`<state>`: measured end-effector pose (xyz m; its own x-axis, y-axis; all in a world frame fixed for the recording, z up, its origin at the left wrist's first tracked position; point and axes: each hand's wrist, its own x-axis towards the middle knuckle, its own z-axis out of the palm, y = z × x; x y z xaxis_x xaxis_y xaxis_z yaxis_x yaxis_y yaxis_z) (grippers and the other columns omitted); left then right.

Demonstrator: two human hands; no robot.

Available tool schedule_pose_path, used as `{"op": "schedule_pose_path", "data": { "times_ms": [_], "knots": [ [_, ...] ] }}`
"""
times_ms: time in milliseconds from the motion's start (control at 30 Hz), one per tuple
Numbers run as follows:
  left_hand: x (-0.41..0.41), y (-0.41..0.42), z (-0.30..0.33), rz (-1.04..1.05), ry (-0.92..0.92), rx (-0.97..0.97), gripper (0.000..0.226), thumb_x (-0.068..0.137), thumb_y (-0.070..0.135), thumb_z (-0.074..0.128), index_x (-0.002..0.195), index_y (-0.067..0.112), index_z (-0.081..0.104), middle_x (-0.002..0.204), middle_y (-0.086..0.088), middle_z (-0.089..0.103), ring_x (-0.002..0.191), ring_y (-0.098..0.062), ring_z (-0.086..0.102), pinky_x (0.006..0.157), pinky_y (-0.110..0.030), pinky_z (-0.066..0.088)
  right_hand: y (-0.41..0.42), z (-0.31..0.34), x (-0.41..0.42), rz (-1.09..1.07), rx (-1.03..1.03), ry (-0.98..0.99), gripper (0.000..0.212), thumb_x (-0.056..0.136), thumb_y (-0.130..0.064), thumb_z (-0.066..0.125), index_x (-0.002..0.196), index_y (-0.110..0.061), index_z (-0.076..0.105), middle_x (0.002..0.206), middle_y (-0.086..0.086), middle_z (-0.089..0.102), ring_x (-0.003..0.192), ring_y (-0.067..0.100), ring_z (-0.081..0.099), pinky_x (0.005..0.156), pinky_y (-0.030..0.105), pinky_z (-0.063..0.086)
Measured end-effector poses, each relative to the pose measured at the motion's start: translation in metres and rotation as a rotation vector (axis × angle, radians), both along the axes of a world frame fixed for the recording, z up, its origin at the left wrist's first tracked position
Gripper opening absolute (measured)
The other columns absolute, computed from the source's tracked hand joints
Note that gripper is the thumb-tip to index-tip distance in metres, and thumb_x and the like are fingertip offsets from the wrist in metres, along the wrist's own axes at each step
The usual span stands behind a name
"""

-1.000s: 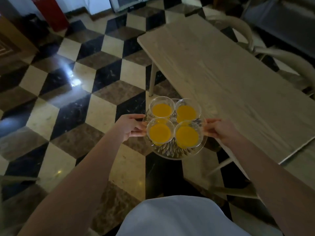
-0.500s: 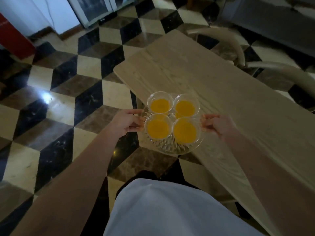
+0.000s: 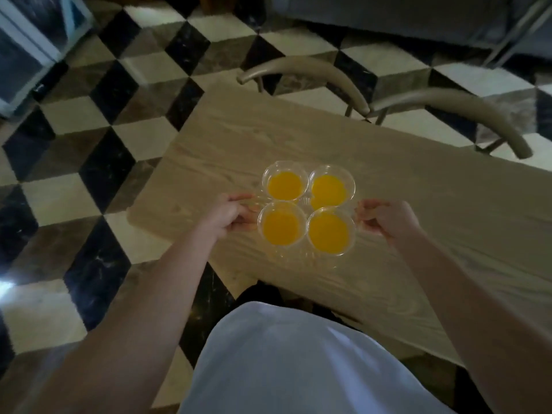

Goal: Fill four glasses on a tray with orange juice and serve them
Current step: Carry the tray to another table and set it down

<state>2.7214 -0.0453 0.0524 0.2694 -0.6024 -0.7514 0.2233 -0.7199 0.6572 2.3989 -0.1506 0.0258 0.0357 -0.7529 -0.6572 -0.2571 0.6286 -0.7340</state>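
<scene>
Head view: my left hand (image 3: 227, 215) and right hand (image 3: 385, 218) grip opposite rims of the fragile, slippery glass tray (image 3: 298, 258), top-heavy with four full glasses (image 3: 328, 236) over the counter (image 3: 433, 219).

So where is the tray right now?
In the head view the tray is centre frame over the wooden table near its left end, held between the left hand and right hand, carrying four glasses.

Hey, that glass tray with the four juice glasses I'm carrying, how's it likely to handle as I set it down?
The tray looks like clear cut glass, so probably rigid, fragile and somewhat slippery. The left hand and right hand grip opposite edges, which should keep it level. Four glasses hold juice and stand close together; a tilt would likely slosh them.
</scene>
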Motion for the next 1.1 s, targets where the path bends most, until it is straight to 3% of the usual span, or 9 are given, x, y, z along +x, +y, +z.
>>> {"op": "schedule_pose_path", "data": {
  "times_ms": [133, 267, 333, 433, 567, 733, 967, 1100],
  "knots": [
    [0.022, -0.058, -0.006, -0.129, 0.016, -0.002, 0.055, 0.083, -0.022, 0.057, 0.124, 0.013, 0.065, 0.1, -0.011, 0.074, 0.08, -0.023, 0.072, 0.061, -0.033, 0.065, -0.01, -0.004, 0.005, -0.145, 0.006, -0.001, 0.037, 0.073, 0.017, 0.069, 0.101, -0.006, 0.079, 0.093, 0.011, 0.08, 0.078, 0.022, 0.077, 0.065, 0.028, 0.061],
    [0.03, -0.1, -0.019, -0.233, 0.007, 0.026, 0.055, 0.083, -0.021, 0.058, 0.124, 0.015, 0.066, 0.1, -0.009, 0.076, 0.084, -0.021, 0.075, 0.072, -0.041, 0.065, -0.016, -0.013, 0.005, -0.265, 0.021, -0.005, 0.04, 0.072, 0.016, 0.066, 0.102, -0.007, 0.079, 0.098, 0.012, 0.08, 0.089, 0.027, 0.078, 0.084, 0.043, 0.063],
    [0.026, -0.117, -0.025, -0.274, 0.016, 0.038, 0.054, 0.084, -0.022, 0.056, 0.12, 0.017, 0.066, 0.098, -0.009, 0.076, 0.077, -0.018, 0.075, 0.064, -0.036, 0.064, -0.019, -0.016, 0.002, -0.306, 0.031, -0.009, 0.04, 0.074, 0.017, 0.065, 0.106, -0.004, 0.077, 0.097, 0.014, 0.08, 0.083, 0.025, 0.079, 0.081, 0.042, 0.064],
    [0.017, -0.138, -0.037, -0.305, 0.028, 0.057, 0.053, 0.085, -0.023, 0.054, 0.12, 0.016, 0.066, 0.094, -0.009, 0.076, 0.069, -0.017, 0.075, 0.061, -0.036, 0.064, -0.026, -0.021, -0.005, -0.356, 0.033, -0.008, 0.038, 0.076, 0.017, 0.064, 0.106, -0.003, 0.076, 0.093, 0.015, 0.079, 0.073, 0.021, 0.078, 0.065, 0.031, 0.064],
    [0.004, -0.158, -0.052, -0.331, 0.031, 0.09, 0.053, 0.085, -0.023, 0.054, 0.12, 0.016, 0.066, 0.08, -0.005, 0.078, 0.065, -0.016, 0.076, 0.065, -0.038, 0.065, -0.037, -0.034, -0.016, -0.394, 0.047, 0.01, 0.034, 0.074, 0.014, 0.066, 0.096, -0.008, 0.079, 0.096, 0.016, 0.079, 0.084, 0.027, 0.075, 0.076, 0.037, 0.064],
    [-0.006, -0.181, -0.068, -0.315, 0.021, 0.103, 0.057, 0.084, -0.025, 0.053, 0.125, 0.013, 0.066, 0.101, -0.016, 0.073, 0.074, -0.023, 0.074, 0.058, -0.035, 0.064, -0.056, -0.052, -0.022, -0.426, 0.09, 0.014, 0.032, 0.078, 0.013, 0.067, 0.099, -0.009, 0.078, 0.099, 0.013, 0.08, 0.087, 0.025, 0.076, 0.067, 0.031, 0.063],
    [-0.009, -0.196, -0.092, -0.285, -0.005, 0.164, 0.059, 0.084, -0.026, 0.052, 0.123, 0.016, 0.067, 0.115, -0.021, 0.072, 0.082, -0.025, 0.073, 0.053, -0.033, 0.062, -0.075, -0.085, -0.021, -0.416, 0.161, 0.041, 0.033, 0.078, 0.012, 0.07, 0.105, -0.005, 0.076, 0.1, 0.015, 0.079, 0.083, 0.023, 0.077, 0.081, 0.04, 0.064],
    [-0.009, -0.201, -0.102, -0.283, -0.007, 0.193, 0.059, 0.084, -0.024, 0.056, 0.127, 0.015, 0.066, 0.108, -0.016, 0.074, 0.083, -0.025, 0.075, 0.059, -0.035, 0.064, -0.082, -0.092, -0.019, -0.413, 0.173, 0.031, 0.035, 0.079, 0.012, 0.07, 0.11, -0.002, 0.075, 0.1, 0.017, 0.078, 0.081, 0.026, 0.074, 0.067, 0.031, 0.063]
  ]
}}
